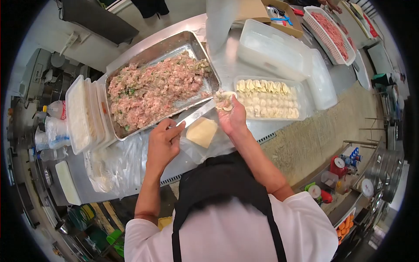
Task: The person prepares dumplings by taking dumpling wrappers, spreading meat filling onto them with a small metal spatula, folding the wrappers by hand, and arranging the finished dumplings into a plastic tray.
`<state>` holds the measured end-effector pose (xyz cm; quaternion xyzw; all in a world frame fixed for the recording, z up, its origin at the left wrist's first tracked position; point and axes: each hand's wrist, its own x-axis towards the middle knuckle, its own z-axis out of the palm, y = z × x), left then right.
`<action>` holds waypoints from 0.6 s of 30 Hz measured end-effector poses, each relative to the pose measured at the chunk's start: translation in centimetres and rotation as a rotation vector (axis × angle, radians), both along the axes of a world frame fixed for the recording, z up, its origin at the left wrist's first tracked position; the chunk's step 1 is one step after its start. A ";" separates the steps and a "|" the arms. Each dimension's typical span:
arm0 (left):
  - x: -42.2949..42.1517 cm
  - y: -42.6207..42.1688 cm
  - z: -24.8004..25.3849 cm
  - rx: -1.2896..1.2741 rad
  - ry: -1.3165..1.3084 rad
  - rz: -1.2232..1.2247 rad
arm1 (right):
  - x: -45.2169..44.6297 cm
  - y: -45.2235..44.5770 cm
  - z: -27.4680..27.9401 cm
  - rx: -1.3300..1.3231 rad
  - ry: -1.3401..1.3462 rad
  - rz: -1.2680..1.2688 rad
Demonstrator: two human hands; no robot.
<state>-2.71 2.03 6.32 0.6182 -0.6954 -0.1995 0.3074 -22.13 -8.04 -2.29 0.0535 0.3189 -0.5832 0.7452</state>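
My left hand (165,142) is closed around the handle of a flat metal spatula (197,114), whose blade reaches toward the wrapper in the other hand. My right hand (233,117), palm up with its fingers curled, cradles a dumpling wrapper (228,94) with some meat filling on it. Between the hands, a stack of pale yellow wrappers (202,132) lies on plastic. A metal tray (182,45) of minced meat filling (152,85) stands beyond my left hand. Just right of my right hand, a clear plastic container (270,118) holds rows of folded dumplings (266,101).
Clear plastic boxes (273,48) stand at the back right, near a cardboard box (288,26). Farther right is a white basket (310,21) of minced meat. Lidded containers (80,115) and plastic bags (124,163) occupy the left side. A person's hand (334,5) shows at the top right.
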 end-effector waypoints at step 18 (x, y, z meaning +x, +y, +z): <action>-1.2 -0.2 1.5 0.319 0.144 -0.129 | -2.6 2.4 -1.8 -1.031 1.429 0.315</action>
